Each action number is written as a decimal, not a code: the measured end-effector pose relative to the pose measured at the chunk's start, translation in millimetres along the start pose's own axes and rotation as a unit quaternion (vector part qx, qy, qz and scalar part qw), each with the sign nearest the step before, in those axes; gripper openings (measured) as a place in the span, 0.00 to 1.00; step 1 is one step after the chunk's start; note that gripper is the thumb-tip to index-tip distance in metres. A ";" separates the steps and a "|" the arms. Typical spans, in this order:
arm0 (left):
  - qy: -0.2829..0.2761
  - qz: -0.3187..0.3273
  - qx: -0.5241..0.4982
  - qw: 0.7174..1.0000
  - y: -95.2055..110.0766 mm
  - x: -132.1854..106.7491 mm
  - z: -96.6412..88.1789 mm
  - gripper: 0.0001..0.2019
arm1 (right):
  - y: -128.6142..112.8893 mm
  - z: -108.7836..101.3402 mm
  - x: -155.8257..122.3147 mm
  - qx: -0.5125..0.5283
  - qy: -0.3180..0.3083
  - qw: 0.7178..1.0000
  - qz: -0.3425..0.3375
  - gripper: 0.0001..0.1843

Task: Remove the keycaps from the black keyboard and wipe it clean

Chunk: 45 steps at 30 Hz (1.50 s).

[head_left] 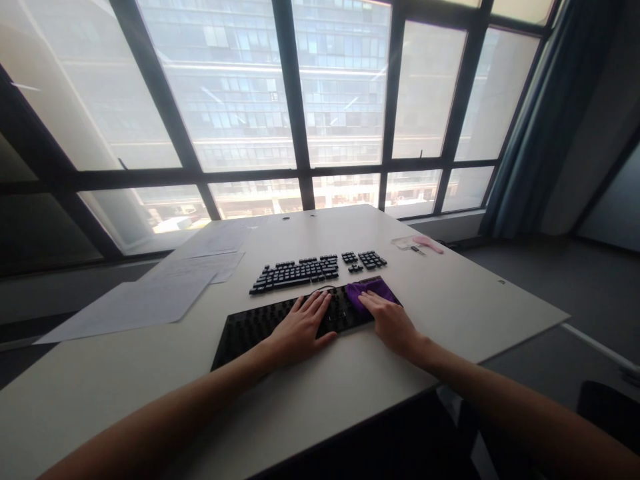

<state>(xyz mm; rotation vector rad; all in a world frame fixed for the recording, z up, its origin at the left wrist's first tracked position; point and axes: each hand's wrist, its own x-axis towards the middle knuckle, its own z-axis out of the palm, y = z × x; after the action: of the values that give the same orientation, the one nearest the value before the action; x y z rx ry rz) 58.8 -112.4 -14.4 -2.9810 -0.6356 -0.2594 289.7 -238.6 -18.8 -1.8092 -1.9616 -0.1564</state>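
Observation:
A black keyboard with its keycaps off lies on the white table in front of me. My left hand rests flat on its middle, fingers stretched out and thumb near the front edge. On the keyboard's right end is a bunched purple cloth. My right hand presses on that cloth, its fingertips partly sunk in the folds. Just behind the keyboard, the loose black keycaps are laid out in keyboard order, with a smaller keycap group to the right.
Several sheets of paper overlap on the left of the white table. Toward the back right lie a pink item and small tools beside a clear packet. Large windows stand behind the table, with a blue curtain at right.

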 end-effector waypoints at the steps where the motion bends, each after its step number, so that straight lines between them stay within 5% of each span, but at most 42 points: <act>1: 0.001 0.000 0.001 1.000 0.0 0.1 0.1 0.42 | -2.3 1.0 0.4 -0.001 0.000 1.000 -0.009 0.36; 6: -0.004 -0.001 0.000 1.000 0.2 0.5 -0.1 0.42 | 12.9 -3.6 -3.2 -0.050 -0.014 0.998 -0.019 0.34; 15: -0.011 -0.007 -0.010 1.000 2.6 0.0 -4.7 0.42 | 41.4 -20.0 -4.5 -0.114 -0.028 0.988 0.096 0.28; 22: -0.006 0.000 -0.004 1.000 0.8 0.5 -0.7 0.42 | 0.7 -8.0 2.8 -0.032 -0.015 0.997 0.073 0.30; 28: -0.004 0.004 0.002 1.000 -0.3 0.3 1.3 0.42 | -53.4 8.6 13.5 0.035 -0.009 0.998 -0.051 0.28; 31: 0.003 0.012 0.001 1.000 -0.2 0.4 1.3 0.41 | -60.8 13.9 16.9 0.023 -0.008 0.996 -0.085 0.26; 35: 0.006 0.008 -0.002 1.000 0.0 0.9 1.9 0.42 | -40.7 9.6 17.9 -0.023 -0.022 0.997 -0.069 0.25; 45: -0.007 0.002 -0.004 1.000 2.4 0.9 -2.9 0.43 | 31.1 -17.7 4.7 -0.103 0.000 0.990 0.094 0.23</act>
<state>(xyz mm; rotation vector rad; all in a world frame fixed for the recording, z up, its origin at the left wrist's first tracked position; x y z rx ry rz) 60.2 -114.6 -11.5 -2.9947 -0.6315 -0.2406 324.2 -237.2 -8.2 -2.1139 -1.8178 -0.3061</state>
